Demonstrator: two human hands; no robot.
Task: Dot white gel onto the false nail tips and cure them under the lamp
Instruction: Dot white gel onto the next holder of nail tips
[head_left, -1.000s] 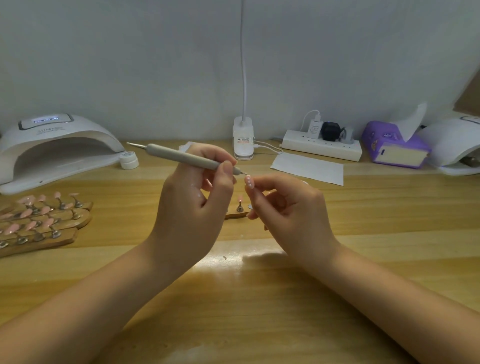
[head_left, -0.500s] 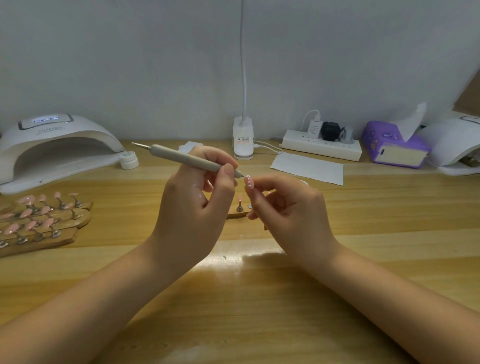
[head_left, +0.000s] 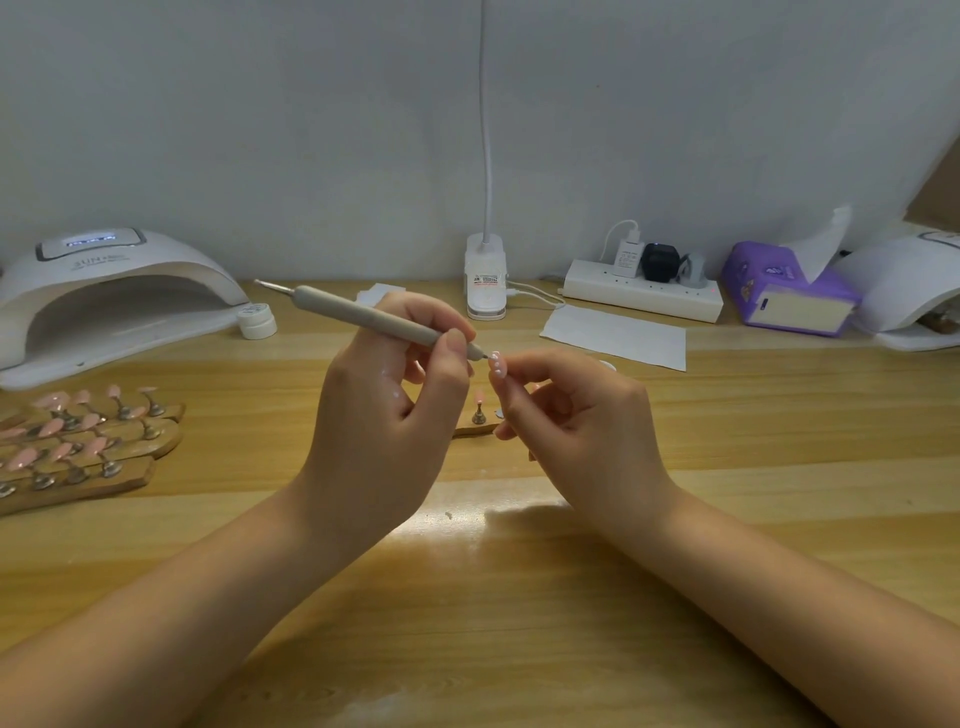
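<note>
My left hand (head_left: 384, 415) grips a grey dotting pen (head_left: 363, 316), its metal tip touching a pink nail tip (head_left: 497, 365) that bears white dots. My right hand (head_left: 576, 415) pinches that nail tip's holder above the table. Behind my hands, one more pink tip (head_left: 479, 401) stands on a small wooden stand. The white curing lamp (head_left: 104, 291) sits at the far left, its display lit. A small white gel pot (head_left: 257, 321) stands next to the lamp's mouth.
Wooden racks with several pink nail tips (head_left: 78, 447) lie at the left. Along the back wall stand a clip lamp base (head_left: 485, 275), a power strip (head_left: 644, 291), a purple tissue pack (head_left: 784, 291) and a second white lamp (head_left: 914, 291). A white paper sheet (head_left: 615, 336) lies nearby.
The pen's back end has tilted slightly while its tip stays at the nail tip. Both hands stay nearly in place.
</note>
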